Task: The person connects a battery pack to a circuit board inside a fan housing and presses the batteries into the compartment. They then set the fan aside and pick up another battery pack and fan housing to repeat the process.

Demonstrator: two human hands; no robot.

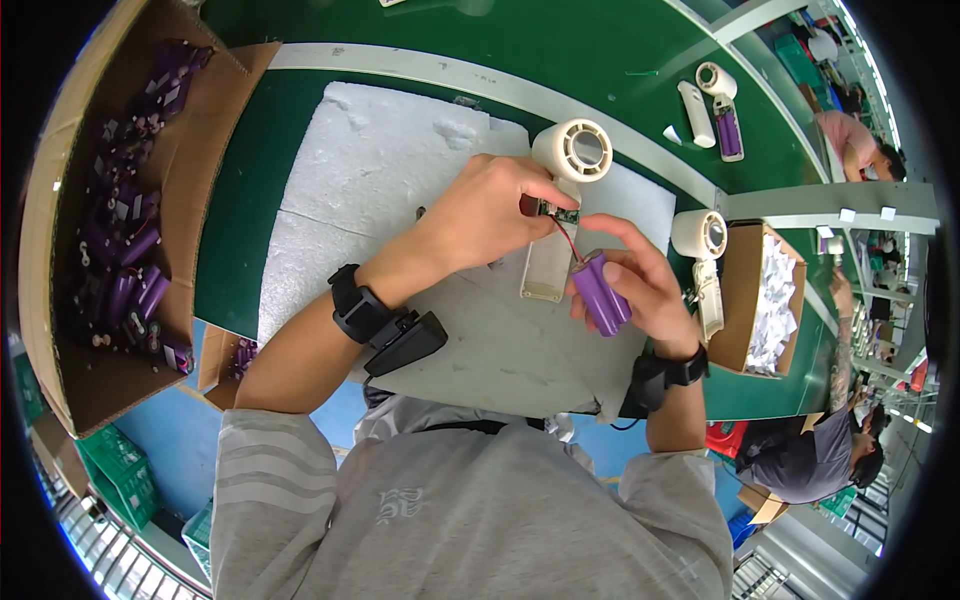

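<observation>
A cream handheld fan (543,262) lies on the foam pad, its round head (580,151) at the far end and its handle opened up. My left hand (484,212) is closed on the fan just below the head, thumb and index finger at a small green circuit board (565,214). In my right hand (648,285) is a purple battery pack (602,294), gripped beside the handle and tilted. A red wire (570,243) runs between the board and the pack. My right index finger reaches toward the board. Part of the board is hidden by my left fingers.
White foam (340,170) covers the green bench (450,30). On the left stands a cardboard box (190,200) of purple batteries. To the right are another fan (699,235) and a box of white pieces (775,300). Farther back lies an opened fan (728,130). Co-workers sit at right.
</observation>
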